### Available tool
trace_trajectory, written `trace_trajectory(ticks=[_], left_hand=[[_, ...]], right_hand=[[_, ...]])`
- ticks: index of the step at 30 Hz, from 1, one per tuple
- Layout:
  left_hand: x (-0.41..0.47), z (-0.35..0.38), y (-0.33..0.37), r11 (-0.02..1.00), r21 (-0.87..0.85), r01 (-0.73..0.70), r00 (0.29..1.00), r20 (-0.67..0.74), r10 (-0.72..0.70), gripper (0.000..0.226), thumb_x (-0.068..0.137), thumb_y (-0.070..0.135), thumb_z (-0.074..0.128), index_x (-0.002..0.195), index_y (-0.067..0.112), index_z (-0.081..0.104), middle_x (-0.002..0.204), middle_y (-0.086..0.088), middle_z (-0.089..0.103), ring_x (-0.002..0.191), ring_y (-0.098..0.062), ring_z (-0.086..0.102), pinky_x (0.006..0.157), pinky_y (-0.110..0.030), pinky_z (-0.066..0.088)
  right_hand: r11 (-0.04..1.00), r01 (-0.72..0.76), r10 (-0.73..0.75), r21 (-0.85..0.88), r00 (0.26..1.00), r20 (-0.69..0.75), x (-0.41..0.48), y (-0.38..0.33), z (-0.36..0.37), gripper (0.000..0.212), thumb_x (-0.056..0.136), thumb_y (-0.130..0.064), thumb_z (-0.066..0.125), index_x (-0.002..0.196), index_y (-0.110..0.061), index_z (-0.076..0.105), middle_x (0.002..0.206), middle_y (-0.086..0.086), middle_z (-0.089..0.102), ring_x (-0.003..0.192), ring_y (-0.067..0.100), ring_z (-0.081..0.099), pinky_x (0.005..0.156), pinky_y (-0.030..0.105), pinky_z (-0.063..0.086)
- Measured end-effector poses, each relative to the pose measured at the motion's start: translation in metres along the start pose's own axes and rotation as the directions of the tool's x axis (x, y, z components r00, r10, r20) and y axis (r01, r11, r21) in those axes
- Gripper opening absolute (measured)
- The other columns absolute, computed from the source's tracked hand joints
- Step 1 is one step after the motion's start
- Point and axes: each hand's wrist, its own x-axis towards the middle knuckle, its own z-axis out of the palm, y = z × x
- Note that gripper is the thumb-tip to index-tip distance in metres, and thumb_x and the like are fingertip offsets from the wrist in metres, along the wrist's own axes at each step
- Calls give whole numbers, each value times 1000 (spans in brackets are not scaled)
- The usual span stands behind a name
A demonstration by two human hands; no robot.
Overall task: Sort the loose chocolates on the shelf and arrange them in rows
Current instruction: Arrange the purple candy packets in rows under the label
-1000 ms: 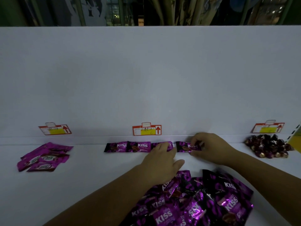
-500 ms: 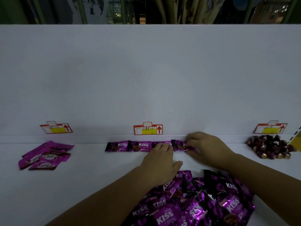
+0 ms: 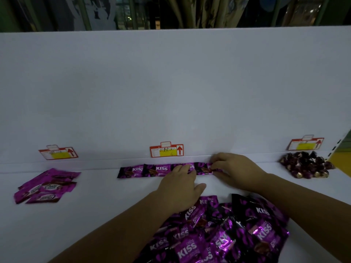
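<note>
Just below middle price tag (image 3: 166, 149): row of KISS packets (image 3: 150, 169), four so far. Flat left hand (image 3: 178, 188) presses row. Curled right hand (image 3: 235, 169) pinches fourth packet (image 3: 204, 168). Nearer than tag, loose KISS pile (image 3: 218, 234) unsorted; judged early.

your row of flat purple-and-black foil kiss packets (image 3: 150, 170) lay end to end at the back of the white shelf (image 3: 98, 215); a loose heap of the same packets (image 3: 218, 234) sat nearest you, pink choco packets (image 3: 47, 186) left, dark round foil chocolates (image 3: 305, 166) right.
</note>
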Motion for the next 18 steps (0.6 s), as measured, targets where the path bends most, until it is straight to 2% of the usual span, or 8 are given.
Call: trace_trajectory(ticks=[4, 6, 8, 10, 13, 16, 18], left_hand=[[-3, -8, -3, 990, -117, -76, 996, -52, 70, 55, 96, 44, 37, 144, 19, 30, 153, -1, 24, 140, -14, 19, 111, -26, 15], [-4, -14, -2, 972, -181, -147, 987, -85, 134, 48, 95, 40, 44, 139, 22, 41, 145, 4, 38, 131, -8, 33, 102, -16, 21], [-6, -20, 8, 944, -269, -194, 980, -92, 175, 40, 92, 36, 52, 131, 26, 51, 133, 9, 51, 117, -2, 46, 98, -15, 31], [-6, -25, 23, 909, -359, -212, 977, -77, 197, 37, 88, 33, 59, 124, 27, 58, 116, 14, 60, 101, 4, 55, 92, -16, 42], [-6, -27, 51, 899, -360, -250, 966, -36, 255, 37, 84, 35, 63, 120, 27, 60, 98, 20, 59, 88, 3, 58, 81, -15, 47], [-5, -21, 79, 928, -204, -313, 948, -9, 318, 43, 82, 47, 61, 121, 29, 58, 102, 12, 51, 88, -4, 52, 78, -20, 43], [-2, -15, 89, 938, -130, -323, 945, 17, 327, 44, 83, 50, 59, 119, 27, 59, 109, 5, 52, 93, -9, 52, 82, -25, 45]], right_hand=[[997, -54, 52, 52, 998, 31, -1, -6, -15, 25, 84, -32, 57, 100, -18, 72, 112, -1, 65, 96, 17, 64, 76, 32, 54], [988, -126, 124, 86, 992, 36, -6, -6, -26, 19, 87, -26, 60, 101, -18, 70, 108, 0, 66, 93, 16, 62, 80, 30, 50], [960, -249, 233, 128, 964, 128, -17, 1, -39, 17, 88, -24, 61, 101, -20, 70, 103, -2, 68, 89, 13, 61, 80, 26, 48], [912, -377, 332, 163, 910, 247, -34, 8, -54, 16, 87, -24, 62, 102, -22, 69, 102, -3, 69, 88, 11, 63, 80, 23, 49], [824, -545, 451, 154, 796, 403, -64, 12, -74, 20, 87, -30, 63, 106, -24, 66, 103, -6, 65, 89, 10, 61, 79, 20, 48], [682, -707, 516, 189, 648, 560, -88, 1, -84, 36, 86, -40, 64, 117, -22, 60, 102, -8, 59, 82, 8, 60, 72, 21, 53], [640, -742, 533, 200, 616, 581, -99, -10, -84, 41, 85, -40, 64, 121, -22, 58, 101, -9, 56, 81, 10, 60, 71, 22, 53]])
